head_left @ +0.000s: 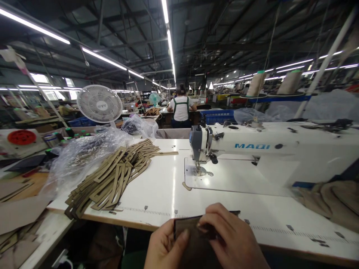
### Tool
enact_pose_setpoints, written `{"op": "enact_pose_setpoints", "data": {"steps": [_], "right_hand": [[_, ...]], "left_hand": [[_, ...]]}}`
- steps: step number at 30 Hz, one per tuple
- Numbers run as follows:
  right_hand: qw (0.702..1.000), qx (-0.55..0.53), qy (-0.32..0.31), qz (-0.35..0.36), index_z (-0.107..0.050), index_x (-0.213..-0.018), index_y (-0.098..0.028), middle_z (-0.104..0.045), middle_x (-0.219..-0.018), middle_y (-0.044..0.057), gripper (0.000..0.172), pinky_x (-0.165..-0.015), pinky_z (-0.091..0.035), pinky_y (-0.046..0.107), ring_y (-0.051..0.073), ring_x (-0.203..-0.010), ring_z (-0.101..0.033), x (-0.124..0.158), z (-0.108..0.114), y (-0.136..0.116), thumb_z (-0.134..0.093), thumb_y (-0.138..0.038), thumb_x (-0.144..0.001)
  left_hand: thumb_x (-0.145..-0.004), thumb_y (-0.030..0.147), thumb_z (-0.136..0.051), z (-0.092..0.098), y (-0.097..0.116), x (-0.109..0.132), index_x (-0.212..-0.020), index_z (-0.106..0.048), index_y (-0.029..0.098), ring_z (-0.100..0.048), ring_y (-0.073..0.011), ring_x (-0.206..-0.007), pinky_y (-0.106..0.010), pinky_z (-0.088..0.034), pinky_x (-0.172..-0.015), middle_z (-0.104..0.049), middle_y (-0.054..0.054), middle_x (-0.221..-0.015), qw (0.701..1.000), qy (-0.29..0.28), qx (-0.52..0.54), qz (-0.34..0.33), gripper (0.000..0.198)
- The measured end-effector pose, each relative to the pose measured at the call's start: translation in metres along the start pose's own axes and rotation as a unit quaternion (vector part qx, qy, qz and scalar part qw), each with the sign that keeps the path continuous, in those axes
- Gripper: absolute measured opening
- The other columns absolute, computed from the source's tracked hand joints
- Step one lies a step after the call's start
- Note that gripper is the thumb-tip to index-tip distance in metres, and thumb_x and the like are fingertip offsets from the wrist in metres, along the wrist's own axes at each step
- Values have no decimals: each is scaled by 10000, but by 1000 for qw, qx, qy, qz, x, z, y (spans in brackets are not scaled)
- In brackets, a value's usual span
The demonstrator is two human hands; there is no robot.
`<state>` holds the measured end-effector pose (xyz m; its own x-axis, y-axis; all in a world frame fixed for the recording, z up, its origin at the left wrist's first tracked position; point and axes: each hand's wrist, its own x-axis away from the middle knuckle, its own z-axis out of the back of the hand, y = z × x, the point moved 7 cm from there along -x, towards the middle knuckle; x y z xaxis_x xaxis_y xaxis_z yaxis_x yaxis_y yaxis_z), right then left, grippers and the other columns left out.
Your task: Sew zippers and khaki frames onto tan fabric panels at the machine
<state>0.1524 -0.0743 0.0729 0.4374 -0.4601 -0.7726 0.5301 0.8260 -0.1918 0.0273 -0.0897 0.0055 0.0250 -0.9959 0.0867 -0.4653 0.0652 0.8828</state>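
The single view comes from a camera worn on the person's head, facing forward and tilted a little down over the white desk [157, 186]. Nearest to it are the left hand [166, 247] and right hand [234, 237], low in the frame and cut by its bottom edge. The sewing machine [246, 144] stands somewhat farther off, running out at the right edge. The wide view also reaches the fan [99, 104] at left, a co-worker [181, 109] seen from behind well beyond the desk, and the ceiling lights [169, 42] overhead.
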Motion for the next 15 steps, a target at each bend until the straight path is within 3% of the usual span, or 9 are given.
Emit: {"op": "enact_pose_setpoints", "data": {"steps": [3,5,8,15], "right_hand": [[999,29,30,-27,-513,-1160,-79,-585,-821,92,358,-533,-507,227,154,-659,-603,1,5,-1,-374,-333,-948],[998,54,16,-17,-440,-1272,-54,-581,-819,95,407,-526,-507,216,146,-639,-600,4,3,-5,-357,-296,-955],[998,62,-16,-2,-463,-1275,-60,-586,-795,85,383,-512,-493,209,135,-603,-586,11,-5,-9,-398,-221,-934],[997,82,12,0,-565,-1189,-50,-610,-791,90,341,-491,-476,232,137,-575,-577,13,-11,-13,-468,-191,-894]], "left_hand": [[-667,357,-768,2,-10,-4,-961,-691,128,-668,-286,-774,-412,-498,-752,-713,-111,-790,998,0,61,30,380],[-661,346,-774,4,-13,-5,-977,-687,121,-672,-286,-766,-412,-501,-747,-715,-118,-793,996,10,86,38,397],[-653,317,-783,5,-14,-6,-990,-683,125,-675,-285,-771,-407,-503,-752,-718,-121,-810,994,21,98,41,401],[-664,276,-782,1,-7,0,-963,-696,143,-675,-265,-790,-370,-506,-758,-722,-99,-814,995,33,89,33,338]]}}
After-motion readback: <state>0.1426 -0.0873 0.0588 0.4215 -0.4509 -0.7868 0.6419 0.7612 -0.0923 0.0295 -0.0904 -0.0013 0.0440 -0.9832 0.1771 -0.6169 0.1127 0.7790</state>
